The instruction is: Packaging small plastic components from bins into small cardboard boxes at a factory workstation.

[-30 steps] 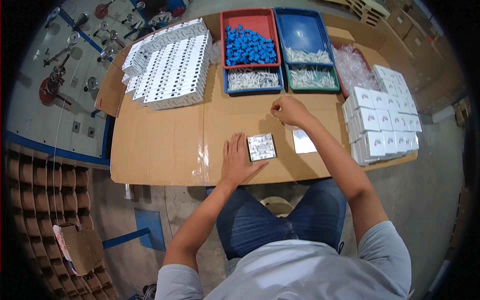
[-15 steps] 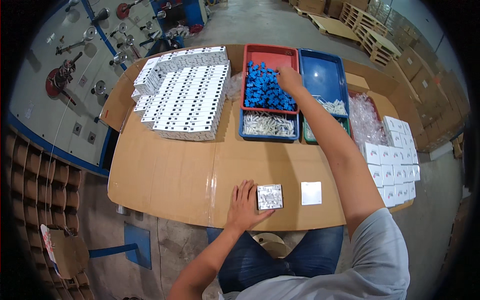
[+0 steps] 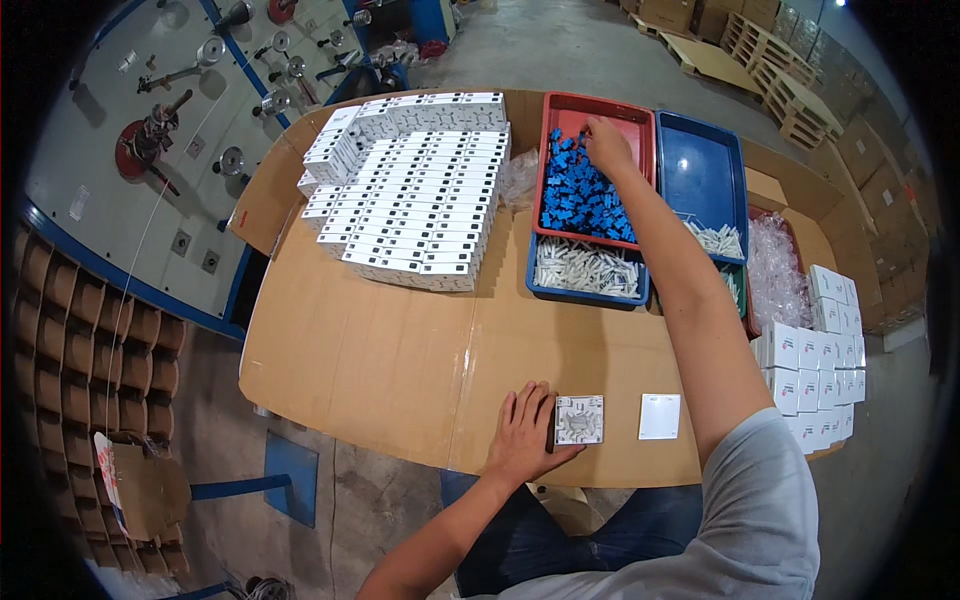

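Note:
My left hand lies on the cardboard table top with its fingers stretched out, the index finger and thumb against the side and near edge of a small square white box. That box is uncovered, and moulded shapes show inside it. To its right lies a flat square white cover plate. My right hand is reached far out over the red tray, at the upper part of a heap of small blue plastic pieces. Its fingers are curled together; anything between the fingertips is too small to make out.
Small white parts fill a blue tray below the red one. Another blue tray and clear plastic bags are to the right. Stacked white boxes stand in a big block at left and a smaller stack at right.
The whole view has swung, so the table sits further right and slightly lower. My right hand has moved slightly up and left within the red tray. My left hand stays by the box.

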